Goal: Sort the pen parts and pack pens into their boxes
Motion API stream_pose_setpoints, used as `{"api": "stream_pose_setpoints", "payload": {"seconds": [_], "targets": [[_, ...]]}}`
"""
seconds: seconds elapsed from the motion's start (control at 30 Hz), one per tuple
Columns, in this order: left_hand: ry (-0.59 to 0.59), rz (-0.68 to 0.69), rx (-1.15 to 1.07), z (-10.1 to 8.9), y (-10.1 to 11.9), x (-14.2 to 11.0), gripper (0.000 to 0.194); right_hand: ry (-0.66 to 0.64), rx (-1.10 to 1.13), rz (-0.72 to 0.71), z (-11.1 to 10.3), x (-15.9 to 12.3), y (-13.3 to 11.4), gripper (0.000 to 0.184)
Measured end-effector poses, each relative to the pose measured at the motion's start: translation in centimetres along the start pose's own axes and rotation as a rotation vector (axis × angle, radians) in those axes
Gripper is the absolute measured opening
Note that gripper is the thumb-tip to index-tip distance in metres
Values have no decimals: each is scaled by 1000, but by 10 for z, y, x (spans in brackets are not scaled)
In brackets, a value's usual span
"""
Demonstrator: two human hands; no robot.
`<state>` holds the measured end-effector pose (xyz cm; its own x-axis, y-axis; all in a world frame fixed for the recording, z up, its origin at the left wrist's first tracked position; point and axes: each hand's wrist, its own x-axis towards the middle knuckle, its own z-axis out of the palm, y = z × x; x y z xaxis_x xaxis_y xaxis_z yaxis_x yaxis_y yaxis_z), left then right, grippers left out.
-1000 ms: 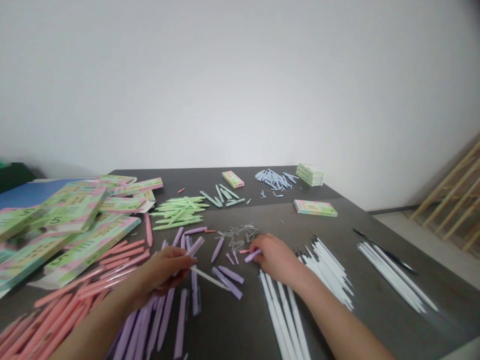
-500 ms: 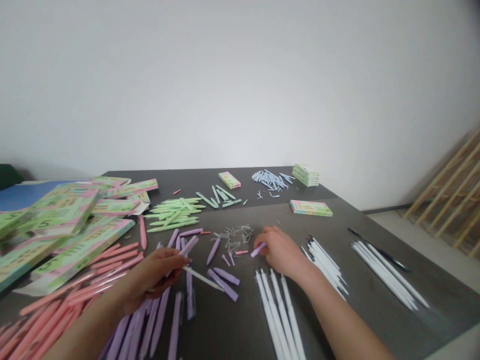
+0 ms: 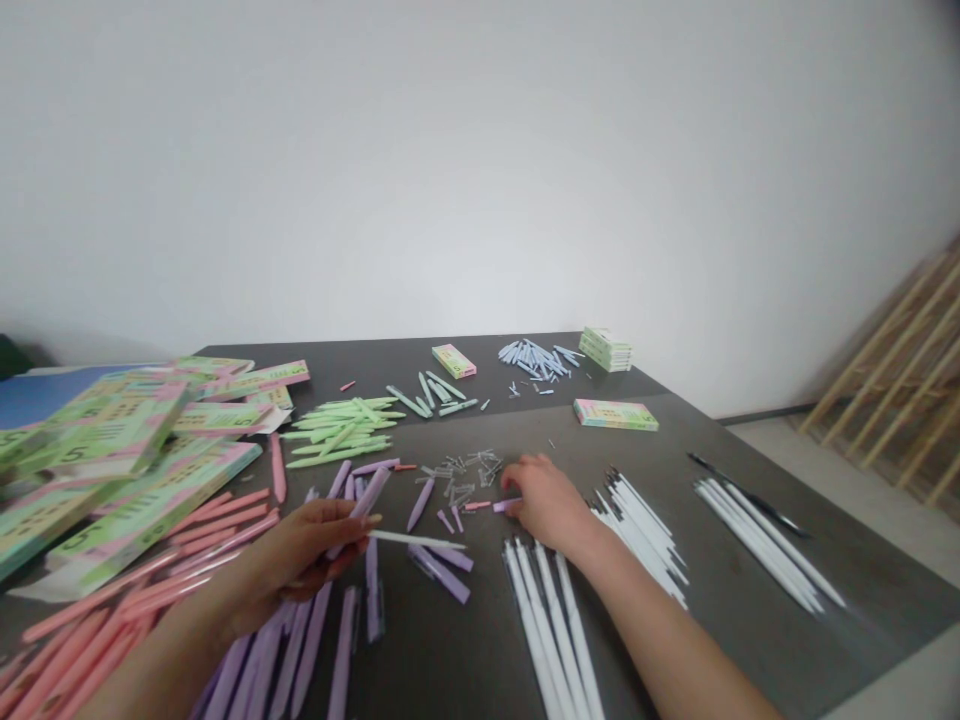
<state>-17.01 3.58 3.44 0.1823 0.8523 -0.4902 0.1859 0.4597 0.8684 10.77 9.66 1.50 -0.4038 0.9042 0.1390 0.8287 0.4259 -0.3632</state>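
Observation:
My left hand is closed around a purple pen barrel and a white pen refill, whose free end points right. My right hand pinches a short purple pen part just above the dark table. Beside its fingers lies a scatter of small springs. Small purple tips and a pink piece lie between the hands. Purple pen barrels are heaped under and around my left hand. White refills lie in a row below my right wrist.
Pink barrels and printed boxes cover the left side. Green barrels and blue pen parts lie farther back. More white refills are at right. A stack of boxes stands at the far edge.
The refill in my left hand has swung up from a downward slant to nearly level. My right hand has shifted slightly left with the purple part, which now lies more level.

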Motion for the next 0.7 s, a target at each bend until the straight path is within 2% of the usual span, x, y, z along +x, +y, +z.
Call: {"api": "stream_pose_setpoints", "payload": {"seconds": [0.2,0.37,0.47,0.6,0.7], "targets": [[-19,7,-9,0,-6,7,36,40,135,-153,4,-1,-21,17],[2,6,83,5,-10,8,37,39,231,-181,14,-5,-32,18],[33,43,34,13,-10,8,37,-15,328,-212,15,-12,-43,22],[41,59,-7,31,-10,6,38,-175,504,-277,15,-22,-62,21],[73,70,-46,44,-5,2,35,-160,363,-263,17,-25,-68,20]]}}
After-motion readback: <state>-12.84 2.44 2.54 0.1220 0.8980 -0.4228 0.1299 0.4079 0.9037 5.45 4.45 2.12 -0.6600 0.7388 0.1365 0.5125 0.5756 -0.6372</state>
